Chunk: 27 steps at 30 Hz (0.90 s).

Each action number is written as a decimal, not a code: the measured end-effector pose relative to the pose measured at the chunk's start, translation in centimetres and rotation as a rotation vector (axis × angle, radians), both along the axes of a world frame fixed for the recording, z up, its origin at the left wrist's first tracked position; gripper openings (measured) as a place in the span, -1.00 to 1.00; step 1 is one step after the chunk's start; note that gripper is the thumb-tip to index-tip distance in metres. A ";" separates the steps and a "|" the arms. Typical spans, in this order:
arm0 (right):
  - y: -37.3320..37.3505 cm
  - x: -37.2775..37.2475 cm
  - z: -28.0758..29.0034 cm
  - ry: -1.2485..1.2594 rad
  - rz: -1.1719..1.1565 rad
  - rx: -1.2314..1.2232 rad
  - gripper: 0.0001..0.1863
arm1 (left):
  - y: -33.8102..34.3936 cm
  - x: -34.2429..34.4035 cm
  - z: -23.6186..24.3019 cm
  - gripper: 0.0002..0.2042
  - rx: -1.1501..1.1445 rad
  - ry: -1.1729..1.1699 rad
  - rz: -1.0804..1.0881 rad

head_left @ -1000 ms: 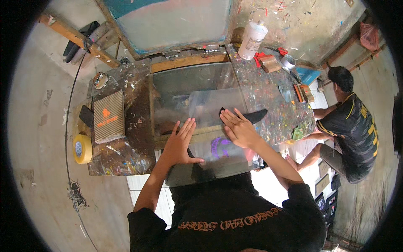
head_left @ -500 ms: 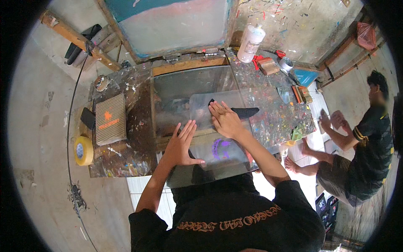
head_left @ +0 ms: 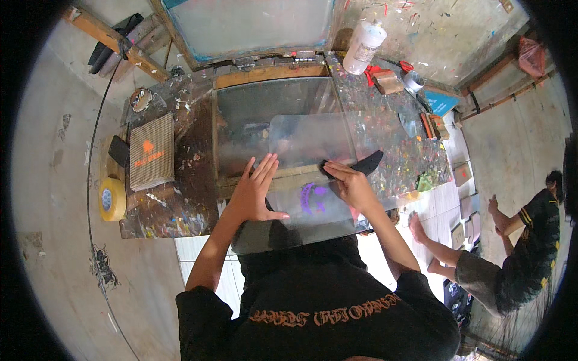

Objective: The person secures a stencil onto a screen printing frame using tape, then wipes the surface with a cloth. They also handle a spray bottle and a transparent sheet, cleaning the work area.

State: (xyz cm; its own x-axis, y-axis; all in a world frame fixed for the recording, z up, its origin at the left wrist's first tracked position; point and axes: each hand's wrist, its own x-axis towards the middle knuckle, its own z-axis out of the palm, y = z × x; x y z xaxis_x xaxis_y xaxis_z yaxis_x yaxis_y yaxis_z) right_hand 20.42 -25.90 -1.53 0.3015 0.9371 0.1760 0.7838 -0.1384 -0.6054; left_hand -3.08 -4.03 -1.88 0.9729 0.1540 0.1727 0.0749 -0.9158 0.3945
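Observation:
A clear sheet [head_left: 289, 231] lies from the table's near edge, against my shirt, up over the framed opening, with a purple print [head_left: 313, 199] showing on it. My left hand [head_left: 253, 195] rests flat on the left part of the sheet, fingers stretched and thumb out to the side, holding nothing. Under the fingers of my right hand [head_left: 354, 188] is a black cloth [head_left: 368, 163], pressed against the sheet right above the purple print. One end of the cloth trails out to the right.
Left on the paint-spotted table [head_left: 192, 144] are a checked pad [head_left: 152, 153], a dark phone-like object [head_left: 119, 151] and a tape roll [head_left: 112, 199]. A white bottle [head_left: 363, 48], wooden blocks [head_left: 388, 82] and squeegees [head_left: 435, 126] stand right. Another person [head_left: 524, 253] sits on the floor.
My right hand has drawn the black cloth nearer to me and to the right across the sheet. The left hand stays on the sheet. The other person has leaned back and lowered their hands.

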 end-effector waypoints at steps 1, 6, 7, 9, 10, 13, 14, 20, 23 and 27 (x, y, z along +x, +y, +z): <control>0.4 -0.8 -0.1 -0.028 0.029 -0.013 -0.38 | 0.0 0.0 0.0 0.33 0.001 0.003 0.000; -1.1 -3.5 -1.0 -0.239 0.348 -0.077 -0.32 | 0.1 -0.1 0.0 0.32 -0.007 0.006 0.002; -1.7 -2.8 -1.2 -0.262 0.315 -0.082 -0.31 | 0.0 -0.1 0.0 0.32 -0.004 0.007 0.002; -2.6 -2.0 -1.1 -0.306 0.244 -0.099 -0.28 | 0.0 0.0 -0.1 0.33 0.005 0.010 0.001; -2.3 -2.5 -1.1 -0.310 0.280 -0.081 -0.27 | 0.1 0.0 -0.2 0.33 0.012 0.012 0.000; -0.5 -5.4 -1.3 -0.319 0.379 -0.030 -0.25 | 0.1 0.0 -0.1 0.34 0.004 0.025 0.004; -1.3 -5.8 -1.6 -0.250 0.385 -0.057 -0.26 | 0.1 0.0 -0.1 0.35 -0.003 0.031 0.006; -3.1 -4.4 -0.3 -0.229 0.328 -0.130 -0.28 | 0.1 -0.1 -0.5 0.35 -0.008 0.012 -0.001; -3.1 -6.5 0.1 -0.161 0.364 -0.164 -0.28 | 0.0 0.1 -0.6 0.34 0.008 0.006 0.002; -5.0 -5.5 0.6 -0.225 0.323 -0.198 -0.36 | 0.2 -0.1 -0.5 0.33 0.016 -0.014 0.004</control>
